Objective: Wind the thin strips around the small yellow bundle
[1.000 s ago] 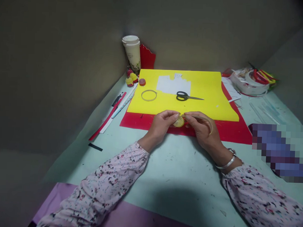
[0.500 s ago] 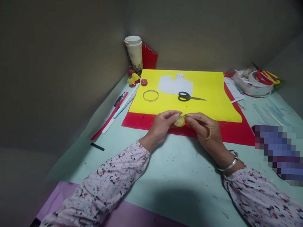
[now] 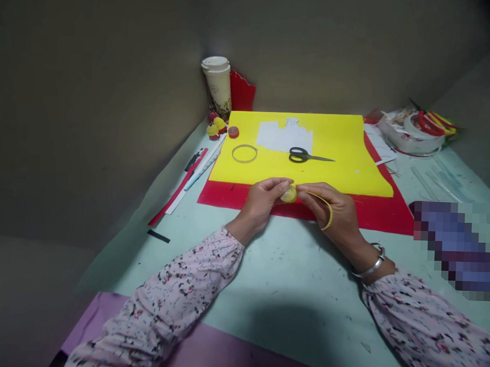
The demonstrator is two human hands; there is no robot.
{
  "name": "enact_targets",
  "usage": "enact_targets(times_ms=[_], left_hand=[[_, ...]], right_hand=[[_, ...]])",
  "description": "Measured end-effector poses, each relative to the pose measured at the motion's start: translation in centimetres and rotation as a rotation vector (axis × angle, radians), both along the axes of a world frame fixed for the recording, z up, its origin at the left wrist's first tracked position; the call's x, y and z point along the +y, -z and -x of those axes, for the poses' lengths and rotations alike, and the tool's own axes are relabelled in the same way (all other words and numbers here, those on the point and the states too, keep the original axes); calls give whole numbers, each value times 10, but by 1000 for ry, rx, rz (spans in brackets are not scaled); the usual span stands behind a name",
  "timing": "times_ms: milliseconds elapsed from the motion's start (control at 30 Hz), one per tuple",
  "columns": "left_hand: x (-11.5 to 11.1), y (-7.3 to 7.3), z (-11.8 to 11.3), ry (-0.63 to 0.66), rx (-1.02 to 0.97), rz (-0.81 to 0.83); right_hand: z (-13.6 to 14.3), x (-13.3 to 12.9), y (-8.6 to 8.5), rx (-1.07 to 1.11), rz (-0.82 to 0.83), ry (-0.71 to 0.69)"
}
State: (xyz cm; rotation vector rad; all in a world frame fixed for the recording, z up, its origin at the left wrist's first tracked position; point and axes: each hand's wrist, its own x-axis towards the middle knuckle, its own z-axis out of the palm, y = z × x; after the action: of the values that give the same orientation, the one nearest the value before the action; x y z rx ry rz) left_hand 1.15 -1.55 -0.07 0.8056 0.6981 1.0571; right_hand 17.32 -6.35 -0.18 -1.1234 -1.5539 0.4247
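Observation:
My left hand [image 3: 264, 199] and my right hand [image 3: 333, 212] meet over the near edge of a red sheet [image 3: 378, 212]. Between their fingertips they pinch a small yellow rolled coil [image 3: 289, 194]. A loose yellow strip [image 3: 326, 212] runs from the coil and curves over the back of my right hand. A yellow corrugated sheet [image 3: 338, 165] lies on the red one just beyond my hands. On it rest black scissors [image 3: 306, 155], a thin ring [image 3: 244, 153] and a white paper piece [image 3: 282, 136].
A paper cup [image 3: 218, 86] stands in the back corner beside a red holder [image 3: 240, 92], with small red and yellow balls [image 3: 215, 127] nearby. Strips and pens [image 3: 189, 176] lie left. A tray of tape and coloured strips [image 3: 415, 130] sits back right. Grey walls enclose the table.
The yellow strip has slid further down over my right hand and curls lower. Both hands stay at the same spot with the coil.

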Motion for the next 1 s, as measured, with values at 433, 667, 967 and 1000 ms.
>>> enact_targets(times_ms=[433, 667, 967, 1000], left_hand=[[2, 4, -2, -25, -22, 43], [2, 3, -1, -50, -18, 47], [0, 5, -4, -104, -35, 61], [-1, 5, -5, -109, -37, 58]], right_hand=[[2, -1, 2, -34, 26, -13], [3, -1, 4, -91, 2, -8], [12, 3, 7, -233, -63, 80], [13, 3, 7, -242, -63, 97]])
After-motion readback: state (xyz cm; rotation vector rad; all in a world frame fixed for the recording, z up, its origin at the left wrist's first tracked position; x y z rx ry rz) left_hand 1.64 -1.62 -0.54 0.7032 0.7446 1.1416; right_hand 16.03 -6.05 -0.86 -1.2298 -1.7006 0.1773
